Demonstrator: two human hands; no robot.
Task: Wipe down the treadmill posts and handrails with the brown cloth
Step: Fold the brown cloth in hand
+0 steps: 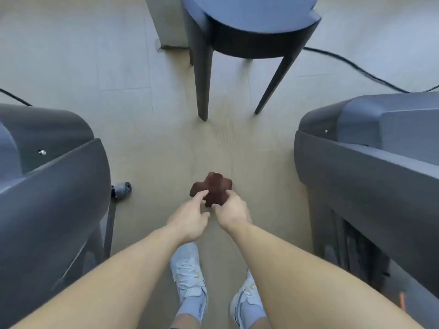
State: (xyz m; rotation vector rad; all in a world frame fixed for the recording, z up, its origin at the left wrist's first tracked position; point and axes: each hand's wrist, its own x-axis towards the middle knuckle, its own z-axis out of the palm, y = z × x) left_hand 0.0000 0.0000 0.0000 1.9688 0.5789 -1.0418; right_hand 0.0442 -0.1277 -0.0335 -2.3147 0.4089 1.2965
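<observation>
While both hands, left hand (190,218) and right hand (231,210), pinch the bunched brown cloth (212,187), wiping seems unstarted; next, carry it to a treadmill (370,162) at 3 o'clock.

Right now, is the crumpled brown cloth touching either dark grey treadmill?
No: the crumpled brown cloth sits between both hands, apart from both treadmills.

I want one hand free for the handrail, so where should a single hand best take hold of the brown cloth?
The brown cloth is bunched into a soft lump, pinched at its near edge by the left hand and right hand. Probably best to close the right hand around the bunched middle, coming from the near side, since the folds give fingers bulk to grip.
</observation>
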